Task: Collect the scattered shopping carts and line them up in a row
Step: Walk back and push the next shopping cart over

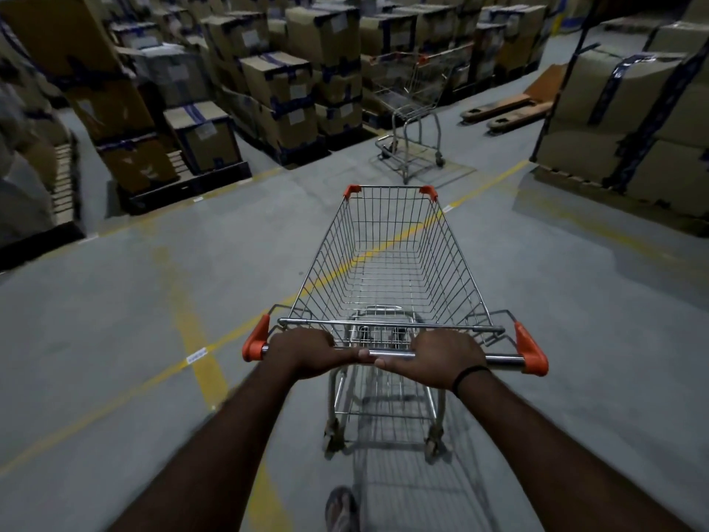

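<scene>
**Both hands gripping near cart's handle; second cart ahead**

Head view: both forearms reach forward and converge on the handle bar (391,354); left hand (307,351) grips the bar, fingers curled over it, just beside the left orange end cap; right hand (441,359) grips it right of centre, black band (470,376) at the wrist; thumbs nearly meet mid-bar. Near cart (387,323) stands over a yellow floor line (199,351); second cart (412,105) stands well ahead, beside stacked boxes (280,94).
</scene>
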The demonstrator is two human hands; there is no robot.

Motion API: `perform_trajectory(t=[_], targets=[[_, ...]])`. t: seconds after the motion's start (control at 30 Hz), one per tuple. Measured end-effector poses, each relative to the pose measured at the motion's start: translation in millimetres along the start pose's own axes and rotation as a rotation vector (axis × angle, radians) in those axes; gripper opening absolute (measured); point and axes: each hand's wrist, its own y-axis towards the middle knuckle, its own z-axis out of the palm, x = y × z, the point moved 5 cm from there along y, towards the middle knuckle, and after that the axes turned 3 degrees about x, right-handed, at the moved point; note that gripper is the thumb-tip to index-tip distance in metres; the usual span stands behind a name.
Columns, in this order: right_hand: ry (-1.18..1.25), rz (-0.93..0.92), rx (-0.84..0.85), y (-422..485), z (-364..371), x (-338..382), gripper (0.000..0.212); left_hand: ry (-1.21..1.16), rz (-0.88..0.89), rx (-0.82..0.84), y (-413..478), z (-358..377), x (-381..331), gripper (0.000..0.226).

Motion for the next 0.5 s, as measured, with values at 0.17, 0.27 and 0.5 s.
perform_trajectory(t=[0.17,0.27,0.5], targets=[[0.013,0.028,-0.006,57,-17,-43,0.107,-0.009,0.048,0.128,73,-34,-18,0.120],[0.023,0.048,0.015,96,-28,-75,0.106,0.066,0.067,0.154,116,-54,-31,0.116],[-0.060,0.138,-0.025,184,-53,-130,0.113,0.045,0.147,0.149,220,-110,-46,0.114]])
